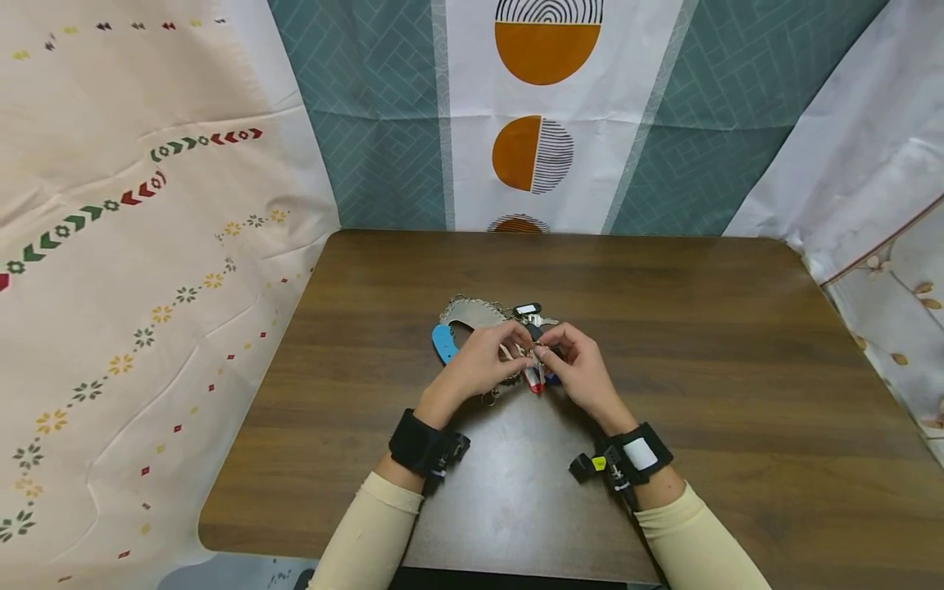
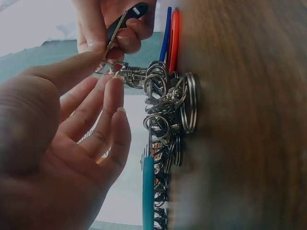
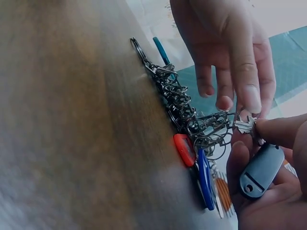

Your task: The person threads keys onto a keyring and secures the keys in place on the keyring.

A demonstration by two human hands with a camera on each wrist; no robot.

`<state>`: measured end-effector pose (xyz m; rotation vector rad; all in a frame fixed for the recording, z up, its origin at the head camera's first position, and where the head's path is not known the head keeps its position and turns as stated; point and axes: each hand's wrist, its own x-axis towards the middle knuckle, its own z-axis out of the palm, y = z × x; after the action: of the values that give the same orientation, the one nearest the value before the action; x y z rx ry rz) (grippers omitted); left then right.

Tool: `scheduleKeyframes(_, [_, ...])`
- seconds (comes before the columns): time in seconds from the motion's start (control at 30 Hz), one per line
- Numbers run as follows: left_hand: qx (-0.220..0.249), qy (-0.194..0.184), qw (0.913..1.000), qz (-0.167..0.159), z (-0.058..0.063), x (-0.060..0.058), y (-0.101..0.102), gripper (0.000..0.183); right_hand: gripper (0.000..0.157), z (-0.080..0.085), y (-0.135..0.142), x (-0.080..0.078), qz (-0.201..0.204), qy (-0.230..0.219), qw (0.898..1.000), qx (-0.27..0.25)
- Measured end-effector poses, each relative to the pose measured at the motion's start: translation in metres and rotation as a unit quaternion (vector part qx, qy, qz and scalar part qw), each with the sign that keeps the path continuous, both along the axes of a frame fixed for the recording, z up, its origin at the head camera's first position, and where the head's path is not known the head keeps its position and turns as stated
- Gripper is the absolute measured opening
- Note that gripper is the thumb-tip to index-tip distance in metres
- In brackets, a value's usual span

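Both hands meet over a bunch of key rings and clasps [image 2: 163,91] on the wooden table. My left hand [image 1: 483,360] pinches a small metal ring or clasp of the bunch between thumb and fingertips. Opposite it, my right hand [image 1: 581,369] pinches a silver key [image 3: 244,125] between thumb and finger. A dark key tag [image 3: 261,173] lies against the right hand's fingers. Fingers hide just how key and ring join. Beside them hang a red tag [image 3: 184,149] and a blue tag [image 3: 205,179]. A light-blue curved piece [image 1: 444,342] sits left of the left hand.
Behind the hands lie a black tag [image 1: 527,309] with a white label and a chain-edged grey piece [image 1: 472,311]. The brown table [image 1: 701,328] reaches out on both sides. Patterned cloth [image 1: 376,115] hangs behind its far edge.
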<state>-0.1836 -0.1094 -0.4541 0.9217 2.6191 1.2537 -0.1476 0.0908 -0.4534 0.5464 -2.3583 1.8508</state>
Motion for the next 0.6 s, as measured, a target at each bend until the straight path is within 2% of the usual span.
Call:
scheduleKeyframes(0.13, [-0.012,0.003,0.9999,-0.009,0.0000,-0.0007,-0.0003,0.030,0.014,-0.0005,0.0008,-0.0001,0.006,-0.009,1.000,-0.002])
scheduleKeyframes(0.37, [-0.016,0.025,0.9995,-0.010,-0.0033,-0.0005,-0.0005,0.024,0.015,-0.0013,0.0013,0.0005,0.009,-0.025,1.000,0.006])
scheduleKeyframes(0.6, [-0.012,0.030,0.9995,-0.005,-0.0045,-0.0010,-0.0014,0.018,0.014,-0.0024,0.0015,-0.0008,0.017,-0.029,0.999,-0.002])
